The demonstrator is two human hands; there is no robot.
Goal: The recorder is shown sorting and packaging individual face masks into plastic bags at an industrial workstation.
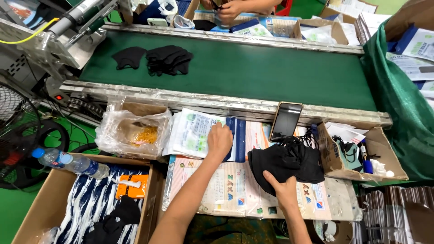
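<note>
At the lower centre of the frame the right hand (283, 190) grips a stack of black face masks (285, 165) from below, thumb over its near edge, while the left hand (219, 141) rests palm-down with curled fingers on a pile of white-and-blue packaging pouches (194, 134) just left of it. A dark phone (285, 121) leans behind the masks, and more black masks (156, 59) lie on the green conveyor belt (253, 72) in the upper left.
</note>
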